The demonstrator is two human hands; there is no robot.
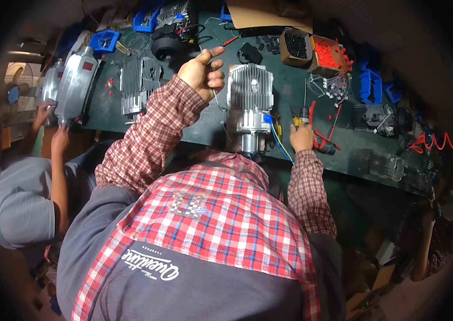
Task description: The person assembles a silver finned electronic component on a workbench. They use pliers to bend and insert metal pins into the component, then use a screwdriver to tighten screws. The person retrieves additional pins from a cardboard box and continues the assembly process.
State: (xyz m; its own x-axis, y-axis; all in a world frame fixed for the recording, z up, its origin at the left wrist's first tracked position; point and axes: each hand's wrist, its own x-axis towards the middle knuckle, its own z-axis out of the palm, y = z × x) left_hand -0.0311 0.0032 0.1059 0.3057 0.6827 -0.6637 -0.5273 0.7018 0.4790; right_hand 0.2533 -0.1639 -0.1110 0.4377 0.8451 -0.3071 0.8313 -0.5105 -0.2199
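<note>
My left hand [202, 75] is raised to the left of a finned grey metal housing [249, 93], its fingers curled round a thin wire [216, 99] that hangs below the fist. The housing lies on the green bench in front of me, its round metal neck toward me. At its right side sit a blue cap [267, 118] and loose yellow and blue wires [278, 138]. Right of the housing, my right hand [302, 137] is closed on yellow-handled pliers [294, 119]. A red and black power tool [324, 143] lies against that hand.
More finned housings [139, 83] [384, 165] stand left and right. Boxes of black parts [296, 45] and red caps [325, 54] sit behind, near blue bins [370, 86]. At the left, a co-worker's hands touch a silver housing [78, 85]. A red coiled hose [440, 141] hangs right.
</note>
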